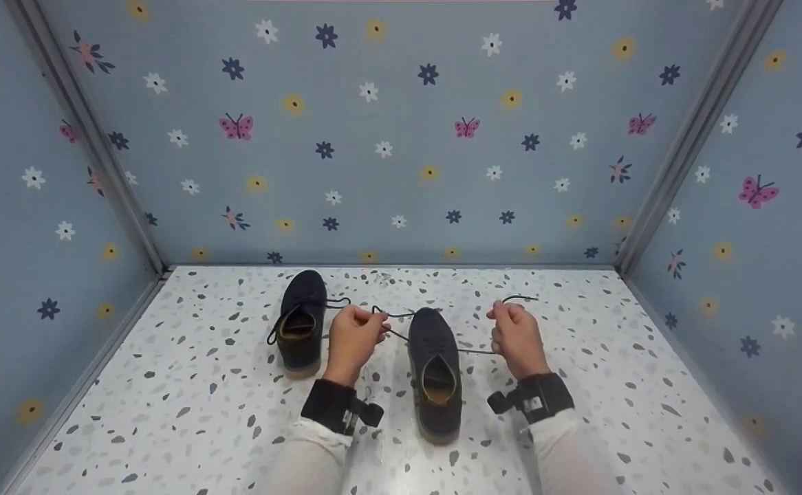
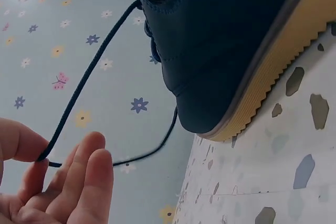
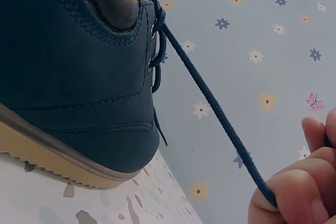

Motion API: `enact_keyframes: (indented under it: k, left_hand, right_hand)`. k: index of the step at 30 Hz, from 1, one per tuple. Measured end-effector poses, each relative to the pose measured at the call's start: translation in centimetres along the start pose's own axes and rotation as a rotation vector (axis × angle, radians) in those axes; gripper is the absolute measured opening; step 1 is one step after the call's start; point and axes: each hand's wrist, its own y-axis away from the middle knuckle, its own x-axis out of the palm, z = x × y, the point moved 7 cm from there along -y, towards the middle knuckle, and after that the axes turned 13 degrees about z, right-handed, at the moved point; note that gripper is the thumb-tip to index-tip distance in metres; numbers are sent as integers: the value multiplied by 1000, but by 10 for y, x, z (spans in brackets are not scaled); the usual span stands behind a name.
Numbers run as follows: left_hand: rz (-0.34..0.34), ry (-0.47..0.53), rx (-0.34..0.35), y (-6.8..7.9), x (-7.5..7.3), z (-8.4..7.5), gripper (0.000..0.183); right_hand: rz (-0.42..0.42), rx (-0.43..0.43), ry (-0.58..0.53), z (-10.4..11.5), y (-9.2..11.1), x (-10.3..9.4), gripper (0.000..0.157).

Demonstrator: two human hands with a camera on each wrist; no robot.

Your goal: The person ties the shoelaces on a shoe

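Note:
A dark blue lace-up shoe point(image 1: 435, 385) with a tan ridged sole stands on the speckled surface between both hands, toe pointing away. To its left, the left hand point(image 1: 356, 340) pinches one shoelace point(image 2: 86, 74) between thumb and forefinger, the other fingers loosely bent. That lace runs from the top of the shoe to the pinch, and its loose end curves back toward the toe. On the right side, the right hand point(image 1: 518, 339) grips the other shoelace point(image 3: 210, 98) in curled fingers. This lace stretches straight from the top eyelets, and its tip pokes out beyond the hand.
A second dark shoe point(image 1: 302, 316) stands left of the left hand, its laces hanging out at both sides. Behind the white speckled surface point(image 1: 208, 412) rises a blue panel point(image 1: 401, 192) with flowers and butterflies. Similar side panels point(image 1: 752, 275) close in left and right.

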Motion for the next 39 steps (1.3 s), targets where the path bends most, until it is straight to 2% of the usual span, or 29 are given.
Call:
enact_keyframes:
  k: [5, 8, 15, 20, 24, 26, 28, 30, 34, 39]
  left_hand:
    - [-106, -269, 41, 3, -8, -10, 17]
    - [-112, -302, 45, 3, -8, -13, 14]
    - [7, -185, -44, 2, 1, -4, 10]
    - [71, -245, -62, 2, 7, -2, 11]
    - [135, -311, -45, 3, 13, -2, 11]
    - [161, -360, -30, 3, 16, -1, 11]
    - [182, -412, -15, 3, 19, -1, 10]
    - [201, -444, 0, 3, 22, -1, 10]
    - [242, -468, 2, 4, 26, 1, 10]
    - [294, -470, -7, 5, 31, 3, 10]
  right_hand:
    - [6, -4, 4, 1, 0, 1, 36]
    - [2, -9, 8, 2, 0, 1, 35]
    - [29, -22, -16, 1, 0, 3, 35]
    - [62, -7, -63, 1, -1, 4, 36]
    - [100, 45, -132, 0, -2, 6, 33]
    - [124, 76, -138, -1, -2, 7, 39]
    - [145, 97, -126, -2, -2, 8, 46]
    - [159, 105, -98, -3, -2, 9, 47]
    - [177, 76, -19, -3, -2, 11, 41]
    - [131, 51, 99, -3, -2, 10, 33]
